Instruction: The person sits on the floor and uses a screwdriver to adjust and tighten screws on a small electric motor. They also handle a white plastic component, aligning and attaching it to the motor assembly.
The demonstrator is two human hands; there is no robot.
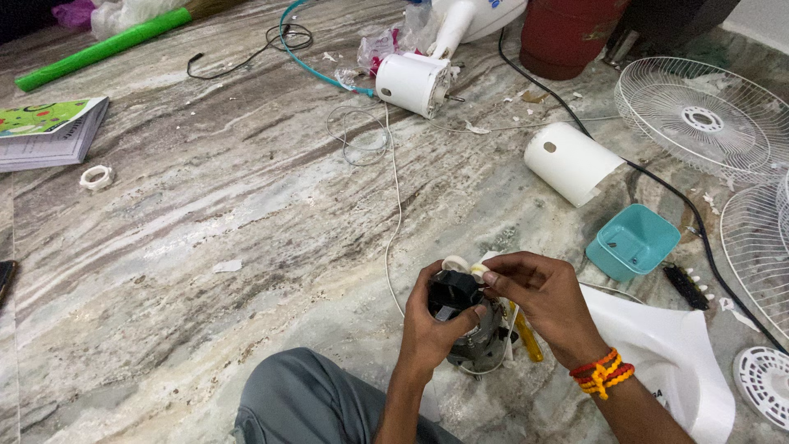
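Low in the middle of the head view, both my hands are on a small fan motor (468, 325) with a black housing and metal core, held just above the marble floor. My left hand (436, 321) grips the motor's black body from the left. My right hand (534, 296), with red and yellow thread bands on the wrist, pinches a small white piece (479, 269) on top of the motor. A yellow-handled tool (528, 341) lies under my right hand. My grey-clad knee (304, 399) is in front.
Fan parts lie around: a white motor housing (413, 82) and stand at the back, a white curved cover (569, 162), wire grilles (699, 115) at right, a teal tray (631, 241) with screws, white sheet (674, 353), black cable (657, 185), white wire (393, 189), books (49, 131), tape roll (96, 176).
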